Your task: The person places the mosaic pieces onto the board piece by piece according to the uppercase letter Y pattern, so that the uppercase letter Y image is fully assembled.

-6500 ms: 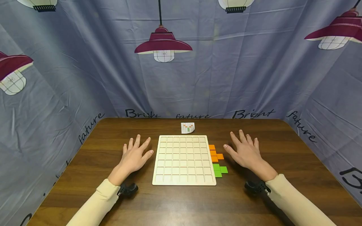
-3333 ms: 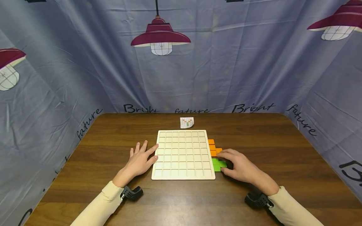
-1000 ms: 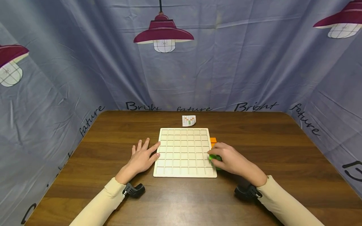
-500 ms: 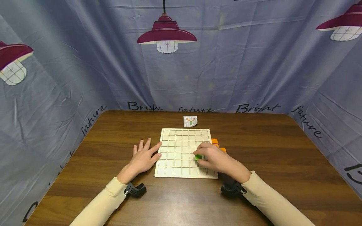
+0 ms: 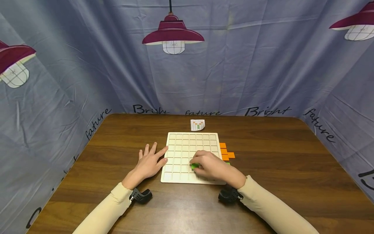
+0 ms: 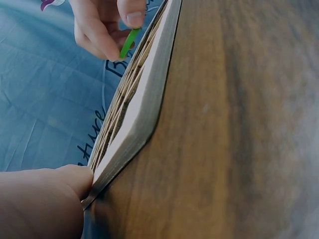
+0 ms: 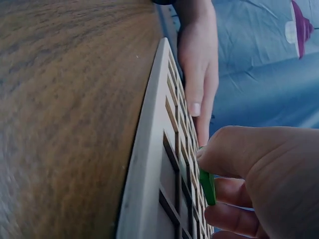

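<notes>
Table point(image 5: 187, 209) — glossy wood; board point(image 5: 182, 153) — matt wood; cloth backdrop point(image 5: 230, 71).

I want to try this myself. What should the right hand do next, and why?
Probably lower the green tile into a square of the board. The right hand pinches it over the grid, seemingly not seated yet, and the card shows green squares too. I can't tell exactly which square it's over.

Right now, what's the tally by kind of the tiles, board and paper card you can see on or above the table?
Orange tiles: 4
Green tiles: 2 (one pinched by the right hand, another barely showing past it)
Wooden grid board: 1
Printed paper card: 1
Total: 8 visible; any tiles hidden from view aren't counted.
</notes>
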`<state>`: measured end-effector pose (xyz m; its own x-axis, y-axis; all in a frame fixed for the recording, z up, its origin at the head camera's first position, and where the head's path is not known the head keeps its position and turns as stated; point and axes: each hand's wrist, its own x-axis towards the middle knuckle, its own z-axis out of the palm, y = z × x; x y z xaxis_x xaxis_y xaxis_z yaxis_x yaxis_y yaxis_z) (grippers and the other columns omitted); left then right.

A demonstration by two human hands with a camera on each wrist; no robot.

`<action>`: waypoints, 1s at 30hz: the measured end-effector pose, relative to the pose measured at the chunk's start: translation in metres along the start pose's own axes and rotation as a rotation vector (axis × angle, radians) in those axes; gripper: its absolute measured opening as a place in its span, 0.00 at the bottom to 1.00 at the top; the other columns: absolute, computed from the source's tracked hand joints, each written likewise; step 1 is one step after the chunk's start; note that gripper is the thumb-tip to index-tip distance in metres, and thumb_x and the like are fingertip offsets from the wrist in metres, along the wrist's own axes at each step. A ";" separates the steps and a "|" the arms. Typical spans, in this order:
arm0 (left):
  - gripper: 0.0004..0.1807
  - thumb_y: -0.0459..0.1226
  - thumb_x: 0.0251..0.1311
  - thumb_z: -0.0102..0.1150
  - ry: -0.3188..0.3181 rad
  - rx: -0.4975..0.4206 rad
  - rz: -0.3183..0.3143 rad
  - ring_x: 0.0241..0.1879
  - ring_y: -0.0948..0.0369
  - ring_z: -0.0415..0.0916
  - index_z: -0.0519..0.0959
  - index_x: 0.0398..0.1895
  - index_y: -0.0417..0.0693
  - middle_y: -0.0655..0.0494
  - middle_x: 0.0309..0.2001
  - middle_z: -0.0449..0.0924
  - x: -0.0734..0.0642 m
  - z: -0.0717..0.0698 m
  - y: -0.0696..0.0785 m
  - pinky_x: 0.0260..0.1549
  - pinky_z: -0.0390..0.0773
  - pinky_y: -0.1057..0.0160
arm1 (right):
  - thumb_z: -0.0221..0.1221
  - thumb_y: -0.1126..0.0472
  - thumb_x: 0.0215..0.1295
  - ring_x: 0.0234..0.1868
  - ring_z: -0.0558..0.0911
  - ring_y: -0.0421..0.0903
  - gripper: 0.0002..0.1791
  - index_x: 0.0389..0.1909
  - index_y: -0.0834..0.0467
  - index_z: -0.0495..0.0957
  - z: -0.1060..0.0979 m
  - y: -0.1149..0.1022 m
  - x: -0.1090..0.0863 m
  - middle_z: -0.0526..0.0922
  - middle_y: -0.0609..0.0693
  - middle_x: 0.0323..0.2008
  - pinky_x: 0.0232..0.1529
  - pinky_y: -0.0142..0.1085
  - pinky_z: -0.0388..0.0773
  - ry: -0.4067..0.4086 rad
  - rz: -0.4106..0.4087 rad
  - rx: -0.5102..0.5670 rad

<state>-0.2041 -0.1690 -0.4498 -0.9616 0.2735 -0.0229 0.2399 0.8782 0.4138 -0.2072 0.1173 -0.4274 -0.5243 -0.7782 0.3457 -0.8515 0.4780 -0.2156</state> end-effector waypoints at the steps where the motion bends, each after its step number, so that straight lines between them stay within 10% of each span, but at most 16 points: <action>1: 0.30 0.50 0.77 0.48 -0.002 0.000 -0.002 0.78 0.26 0.36 0.63 0.79 0.59 0.31 0.80 0.47 0.000 0.000 0.000 0.69 0.38 0.21 | 0.68 0.67 0.57 0.38 0.82 0.42 0.09 0.40 0.58 0.88 0.000 0.000 0.000 0.84 0.49 0.36 0.43 0.33 0.82 -0.003 0.001 -0.001; 30: 0.30 0.50 0.77 0.47 -0.003 -0.006 -0.003 0.78 0.27 0.35 0.62 0.79 0.59 0.31 0.80 0.46 0.001 -0.002 0.001 0.70 0.37 0.21 | 0.68 0.66 0.56 0.35 0.77 0.39 0.09 0.39 0.57 0.88 0.008 -0.002 0.005 0.83 0.46 0.33 0.40 0.31 0.78 -0.025 -0.022 -0.027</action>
<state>-0.2054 -0.1692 -0.4473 -0.9619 0.2720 -0.0268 0.2362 0.8768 0.4189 -0.2084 0.1091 -0.4325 -0.5052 -0.7986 0.3271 -0.8630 0.4710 -0.1830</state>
